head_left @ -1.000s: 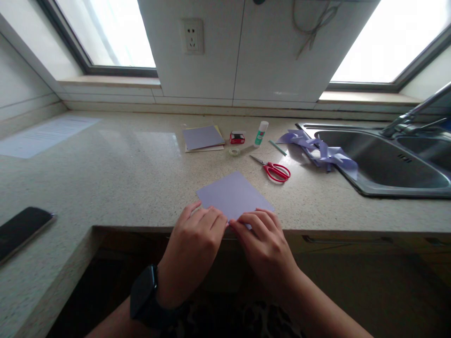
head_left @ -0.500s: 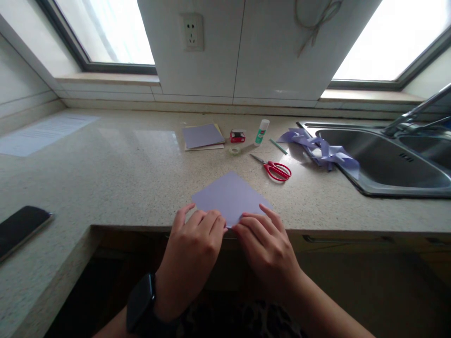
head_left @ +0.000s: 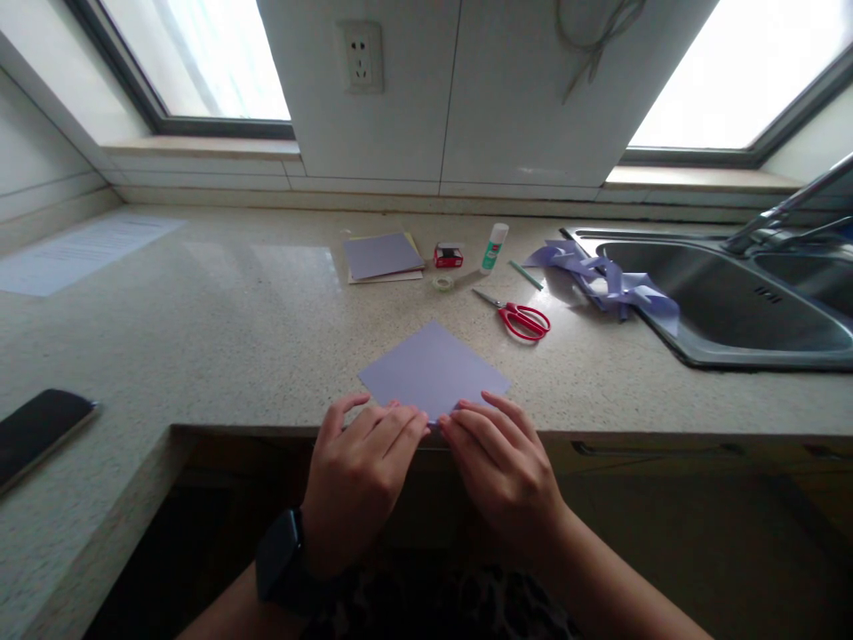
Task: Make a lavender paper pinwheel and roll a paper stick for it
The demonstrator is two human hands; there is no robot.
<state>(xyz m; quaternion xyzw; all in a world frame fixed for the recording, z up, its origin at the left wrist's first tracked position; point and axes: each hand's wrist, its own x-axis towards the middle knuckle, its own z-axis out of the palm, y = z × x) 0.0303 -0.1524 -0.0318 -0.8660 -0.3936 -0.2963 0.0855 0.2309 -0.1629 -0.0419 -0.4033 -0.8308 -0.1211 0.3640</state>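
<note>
A wide speckled stone countertop [head_left: 219, 311] fills the view, running under two bright windows, and off to the right sits the steel sink [head_left: 726, 311] with its tap arching in from the edge. On the left of the counter lies a pale printed sheet [head_left: 80, 253], and nearer the edge a dark phone [head_left: 36, 431] rests flat. Front and centre is the lilac paper square [head_left: 433, 369], turned like a diamond, lying flat with its near corner right at the counter's front edge. Both hands are down on that near corner: the left hand [head_left: 360, 471] (a dark watch on its wrist) has its fingers curled with the tips pressing the paper, and the right hand [head_left: 503, 467] mirrors it, fingertips meeting the left's at the corner, both bent and pinching down on the sheet rather than spread flat. Further back, a crumpled lilac ribbon of paper [head_left: 606, 284] drapes over the sink's rim, a small stack of coloured sheets [head_left: 383, 258] sits near the wall, red-handled scissors [head_left: 523, 318] lie just beyond the square, then a glue stick [head_left: 494, 247] standing upright, a little red box [head_left: 449, 256] and a roll of clear tape [head_left: 442, 284].
</note>
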